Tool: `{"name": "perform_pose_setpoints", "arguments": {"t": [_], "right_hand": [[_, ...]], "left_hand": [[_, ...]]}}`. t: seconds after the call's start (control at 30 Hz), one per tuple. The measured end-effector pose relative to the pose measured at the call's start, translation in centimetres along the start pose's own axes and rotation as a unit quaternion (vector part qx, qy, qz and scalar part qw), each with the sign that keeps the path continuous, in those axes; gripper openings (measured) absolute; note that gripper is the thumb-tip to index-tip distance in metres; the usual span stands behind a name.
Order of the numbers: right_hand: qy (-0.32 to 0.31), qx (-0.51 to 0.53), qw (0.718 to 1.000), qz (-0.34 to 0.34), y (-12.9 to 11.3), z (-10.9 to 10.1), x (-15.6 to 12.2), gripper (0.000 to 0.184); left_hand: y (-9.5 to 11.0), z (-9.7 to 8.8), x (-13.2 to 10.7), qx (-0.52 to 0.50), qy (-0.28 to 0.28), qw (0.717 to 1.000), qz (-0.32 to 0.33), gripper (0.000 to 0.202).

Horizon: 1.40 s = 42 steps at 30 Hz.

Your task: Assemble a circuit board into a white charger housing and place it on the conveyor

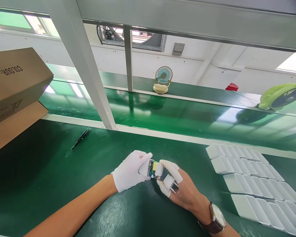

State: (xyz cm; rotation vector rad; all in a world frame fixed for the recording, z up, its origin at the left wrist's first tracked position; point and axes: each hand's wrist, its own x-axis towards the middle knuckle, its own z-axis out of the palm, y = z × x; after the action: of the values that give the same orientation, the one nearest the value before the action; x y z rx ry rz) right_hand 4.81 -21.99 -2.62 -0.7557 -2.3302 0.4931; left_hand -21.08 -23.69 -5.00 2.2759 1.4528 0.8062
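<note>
My left hand (130,171), in a white glove, is closed around a white charger housing (144,169). From the housing's open end sticks out a circuit board (153,168) with a yellow part and a white block on it. My right hand (185,189) has pale finger cots on and pinches the board's outer end between thumb and fingers. A white plug piece (168,181) with metal prongs sits within the right hand, close to the board; whether wires join them is too small to tell. A watch (217,215) is on the right wrist.
Rows of white housings (249,182) lie at the right. Black tweezers (81,138) rest on the green table (51,177) at the left, near a cardboard box (17,85). A white post (88,65) rises behind. Farther back stand a small fan (163,79) and a green fan (281,95).
</note>
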Motion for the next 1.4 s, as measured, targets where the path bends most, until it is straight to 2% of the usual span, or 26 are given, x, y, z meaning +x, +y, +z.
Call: {"name": "perform_pose_setpoints", "arguments": {"t": [0.43, 0.63, 1.03, 1.4], "right_hand": [[-0.025, -0.017, 1.000, -0.001, 0.5, 0.8, -0.9, 0.071], [-0.017, -0.032, 0.999, -0.013, 0.2, 0.7, -0.7, 0.071], [-0.011, -0.042, 0.999, -0.027, -0.3, 0.3, -0.3, 0.071], [-0.015, -0.050, 0.998, -0.029, -0.3, 0.4, -0.4, 0.074]], "left_hand": [[0.3, -0.2, 0.3, 0.007, -0.005, 1.000, 0.018, 0.075], [0.6, -0.4, 0.5, 0.014, -0.007, 1.000, 0.026, 0.068], [0.8, -0.6, 0.7, 0.026, -0.025, 0.999, 0.022, 0.069], [0.7, -0.3, 0.7, 0.034, -0.014, 0.999, 0.028, 0.065]]}}
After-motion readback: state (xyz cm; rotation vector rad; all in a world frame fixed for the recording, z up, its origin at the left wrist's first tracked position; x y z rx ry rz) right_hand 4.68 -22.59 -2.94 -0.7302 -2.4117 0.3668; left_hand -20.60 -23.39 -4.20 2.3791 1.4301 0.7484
